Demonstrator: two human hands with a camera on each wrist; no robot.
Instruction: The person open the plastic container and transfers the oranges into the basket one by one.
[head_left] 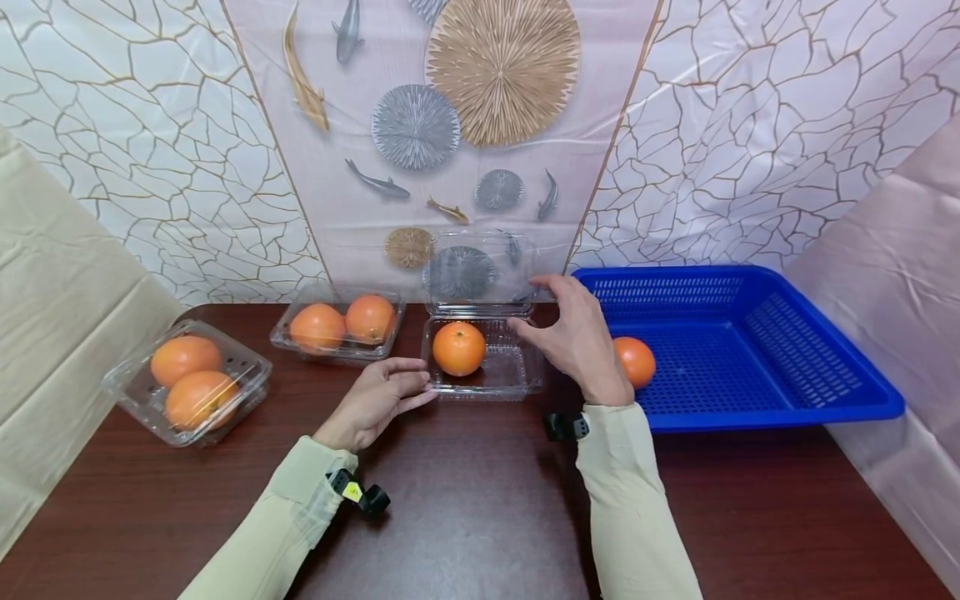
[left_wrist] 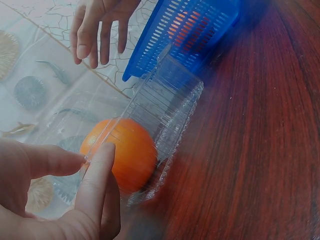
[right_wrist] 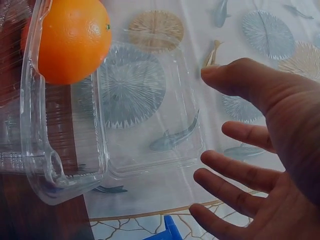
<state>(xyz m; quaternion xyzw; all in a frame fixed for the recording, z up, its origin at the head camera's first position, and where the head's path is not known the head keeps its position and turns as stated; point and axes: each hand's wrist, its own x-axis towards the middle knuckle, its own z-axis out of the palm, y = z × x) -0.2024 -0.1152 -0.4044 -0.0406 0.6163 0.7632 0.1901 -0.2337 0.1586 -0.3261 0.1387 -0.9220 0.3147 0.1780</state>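
A clear plastic clamshell container (head_left: 491, 390) stands on the table with its lid (head_left: 480, 271) raised at the back. One orange (head_left: 459, 349) sits in the left half of its base. My left hand (head_left: 378, 402) is at the front left corner; in the left wrist view thumb and forefinger (left_wrist: 97, 172) pinch the rim beside the orange (left_wrist: 131, 155). My right hand (head_left: 573, 333) hovers at the container's right side, thumb and fingers spread. The right wrist view shows that hand (right_wrist: 270, 160) apart from the lid, with nothing in its grasp.
To the right stands a blue perforated basket (head_left: 757, 417) holding an orange (head_left: 634, 362), partly hidden by my right hand. Two closed clear containers (head_left: 251, 387) (head_left: 337, 354), each with two oranges, stand on the left. A patterned sheet (head_left: 712, 150) hangs behind the table.
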